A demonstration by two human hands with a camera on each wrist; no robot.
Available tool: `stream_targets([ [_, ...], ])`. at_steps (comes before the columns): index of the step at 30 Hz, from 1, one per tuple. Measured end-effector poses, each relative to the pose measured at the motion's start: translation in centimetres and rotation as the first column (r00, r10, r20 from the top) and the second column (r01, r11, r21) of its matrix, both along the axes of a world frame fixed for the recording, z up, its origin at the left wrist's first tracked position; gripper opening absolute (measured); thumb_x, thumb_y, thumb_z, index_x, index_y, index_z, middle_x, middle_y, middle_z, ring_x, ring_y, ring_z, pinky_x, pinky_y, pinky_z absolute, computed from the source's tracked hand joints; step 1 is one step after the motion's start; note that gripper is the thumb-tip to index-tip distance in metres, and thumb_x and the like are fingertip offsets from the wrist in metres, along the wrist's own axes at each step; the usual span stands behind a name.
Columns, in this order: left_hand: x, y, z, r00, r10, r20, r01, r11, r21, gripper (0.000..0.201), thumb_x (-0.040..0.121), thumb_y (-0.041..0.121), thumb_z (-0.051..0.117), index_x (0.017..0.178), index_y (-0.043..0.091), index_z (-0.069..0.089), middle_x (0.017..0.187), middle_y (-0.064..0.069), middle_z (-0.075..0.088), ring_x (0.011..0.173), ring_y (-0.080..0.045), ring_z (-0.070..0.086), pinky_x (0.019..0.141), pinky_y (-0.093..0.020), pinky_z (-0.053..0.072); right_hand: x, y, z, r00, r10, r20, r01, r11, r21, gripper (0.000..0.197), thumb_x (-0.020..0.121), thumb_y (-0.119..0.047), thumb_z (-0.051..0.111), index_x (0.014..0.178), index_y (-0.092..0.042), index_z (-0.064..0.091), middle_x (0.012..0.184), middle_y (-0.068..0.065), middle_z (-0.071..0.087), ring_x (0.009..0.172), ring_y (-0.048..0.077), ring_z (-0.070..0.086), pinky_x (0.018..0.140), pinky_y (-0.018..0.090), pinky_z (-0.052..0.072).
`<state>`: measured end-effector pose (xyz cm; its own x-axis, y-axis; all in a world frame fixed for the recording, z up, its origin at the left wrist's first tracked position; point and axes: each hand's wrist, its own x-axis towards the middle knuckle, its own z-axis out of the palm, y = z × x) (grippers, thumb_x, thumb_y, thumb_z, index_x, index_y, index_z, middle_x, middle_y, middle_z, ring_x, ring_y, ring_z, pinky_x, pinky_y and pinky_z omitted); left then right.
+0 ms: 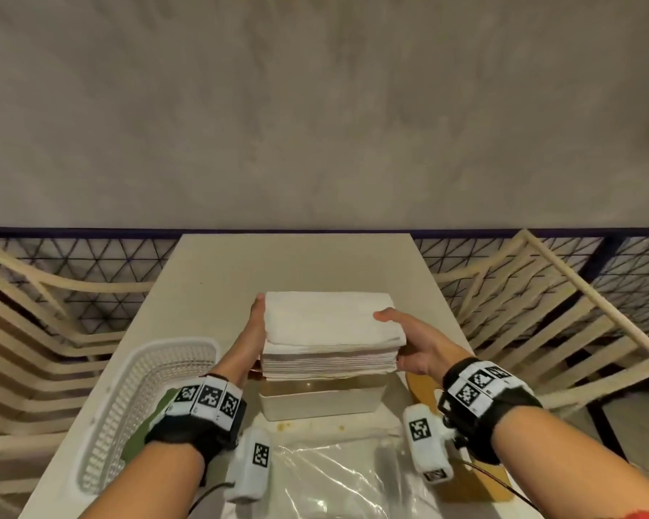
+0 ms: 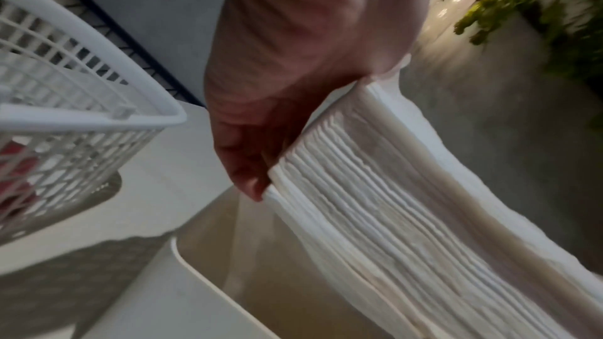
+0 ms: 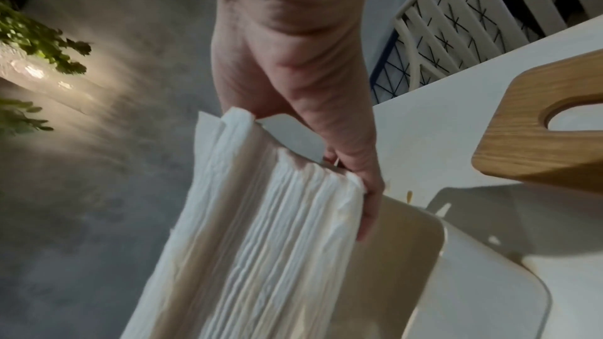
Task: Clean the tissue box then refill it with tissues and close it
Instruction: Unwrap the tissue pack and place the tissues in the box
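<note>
The tissue box (image 1: 321, 400) stood open and empty at the near middle of the table (image 1: 210, 264), its wooden lid (image 1: 424, 391) lying off to its right, so cleaning appeared finished while filling and closing remained. The stack of tissues (image 1: 330, 335) was held just above the box opening, not yet inside. The left hand (image 1: 253, 331) and right hand (image 1: 413, 344) clamped its two ends, fingers (image 3: 368, 190) curled under, right thumb over the top.
</note>
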<state>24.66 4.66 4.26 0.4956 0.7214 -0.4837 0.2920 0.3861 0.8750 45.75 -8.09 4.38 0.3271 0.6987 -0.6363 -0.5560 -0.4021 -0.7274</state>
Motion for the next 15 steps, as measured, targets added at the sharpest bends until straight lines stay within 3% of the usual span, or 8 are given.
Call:
stream_targets([
  [3,0.3,1.2,-0.8,0.995,0.05,-0.089,-0.051,0.999,-0.012,0.057,0.087,0.067,0.023,0.103,0.025,0.057,0.098,-0.012,0.069,0.091,-0.028,0.065,0.077,-0.033,0.051,0.3,1.5,-0.7,0.998,0.03,0.062,-0.023,0.992,-0.121,0.019,0.083,-0.023,0.065,0.092,-0.008,0.058,0.081,0.014,0.064,0.065,0.027,0.06,0.058,0.033,0.052],
  [5,0.3,1.8,-1.6,0.988,0.057,-0.145,-0.061,0.998,-0.023,0.052,0.089,0.06,0.03,0.1,0.018,0.058,0.089,-0.011,0.068,0.082,-0.027,0.063,0.069,-0.032,0.051,0.3,2.3,-1.4,0.994,0.052,0.099,-0.033,0.982,-0.186,0.018,0.085,-0.026,0.064,0.082,-0.009,0.056,0.072,0.011,0.059,0.057,0.024,0.054,0.058,0.033,0.051],
  [7,0.3,2.2,-2.7,0.982,0.066,-0.174,-0.072,0.997,-0.032,0.049,0.09,0.053,0.034,0.1,0.012,0.058,0.085,-0.011,0.065,0.075,-0.026,0.059,0.061,-0.029,0.045,0.1,3.0,-2.3,0.991,0.064,0.115,-0.038,0.977,-0.209,0.018,0.086,-0.026,0.064,0.086,-0.008,0.057,0.077,0.012,0.062,0.065,0.026,0.057,0.065,0.039,0.05],
  [10,0.3,2.8,-4.2,0.972,0.08,-0.219,-0.084,0.996,-0.008,0.05,0.089,0.046,0.041,0.107,0.004,0.059,0.091,-0.016,0.065,0.073,-0.029,0.059,0.061,-0.028,0.045,-0.4,3.5,-3.6,0.987,0.026,0.158,0.006,0.981,-0.196,0.024,0.087,-0.02,0.063,0.103,-0.001,0.059,0.085,0.016,0.065,0.07,0.028,0.062,0.062,0.035,0.051],
  [15,1.1,2.9,-4.9,0.967,0.074,-0.245,-0.066,0.997,0.039,0.033,0.09,0.03,0.041,0.085,0.001,0.056,0.077,-0.014,0.06,0.072,-0.031,0.058,0.068,-0.034,0.047,-0.2,2.9,-4.5,0.953,0.036,0.3,0.032,0.976,-0.218,0.032,0.086,-0.013,0.065,0.11,0.006,0.057,0.081,0.014,0.065,0.066,0.025,0.062,0.053,0.029,0.049],
])
